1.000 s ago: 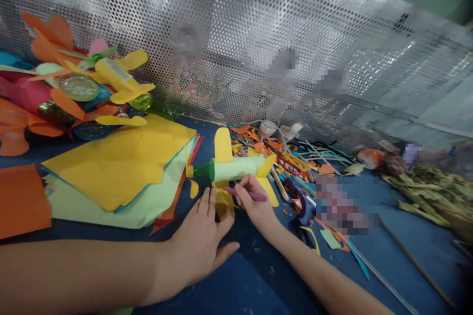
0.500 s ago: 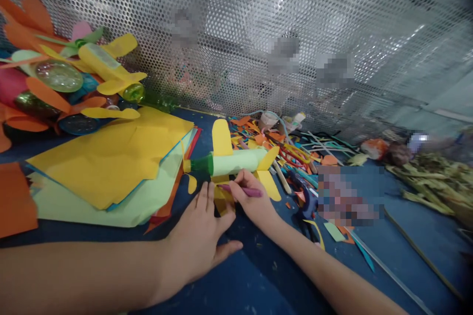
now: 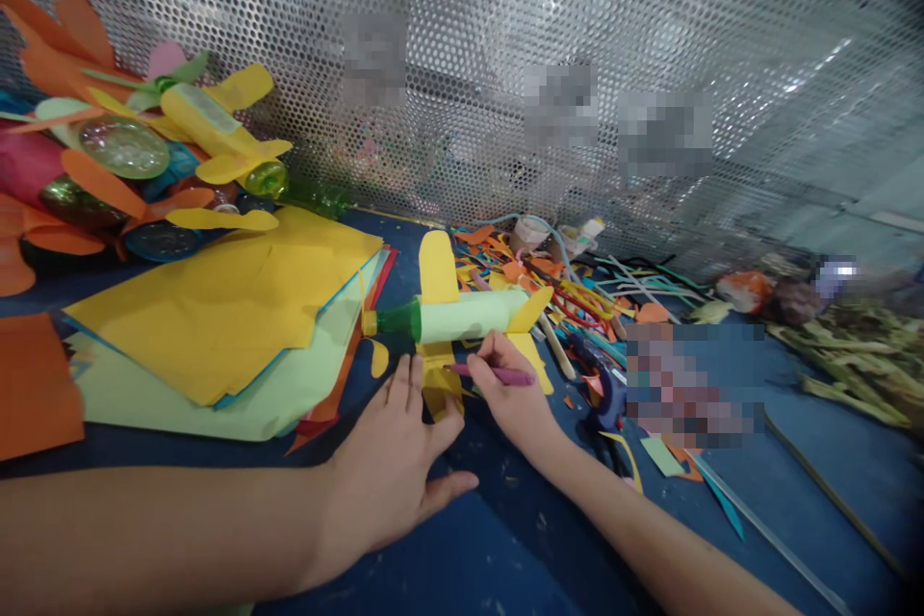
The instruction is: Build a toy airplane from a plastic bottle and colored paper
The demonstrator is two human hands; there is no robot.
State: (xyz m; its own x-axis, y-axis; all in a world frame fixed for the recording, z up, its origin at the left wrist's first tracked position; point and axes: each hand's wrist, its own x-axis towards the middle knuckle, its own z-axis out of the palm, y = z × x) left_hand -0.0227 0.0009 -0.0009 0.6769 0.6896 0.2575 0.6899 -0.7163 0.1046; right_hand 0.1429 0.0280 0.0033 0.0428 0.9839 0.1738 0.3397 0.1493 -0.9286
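A plane made from a green plastic bottle (image 3: pixel 398 321) wrapped in pale green paper lies on its side on the blue table. Yellow paper wings (image 3: pixel 437 268) stick out from it, and a yellow tail piece (image 3: pixel 532 308) stands at its right end. My left hand (image 3: pixel 404 433) rests flat with fingers spread, its fingertips by the near yellow wing (image 3: pixel 440 380). Between the fingers of my right hand (image 3: pixel 512 395) is a purple pen (image 3: pixel 511 375), its tip on or just over that wing. Part of the wing lies in shadow.
Yellow paper sheets (image 3: pixel 217 308) lie stacked on other colours to the left. Behind them are finished bottle planes (image 3: pixel 209 120). Paper scraps (image 3: pixel 498 255) and a dark blue tool (image 3: pixel 610 390) lie to the right, with dry husks (image 3: pixel 852 356) farther off. A perforated metal screen (image 3: pixel 462 67) stands behind.
The pen in my right hand has moved slightly to the right along the near wing. My left hand stays in place. The whole view has shifted a little.
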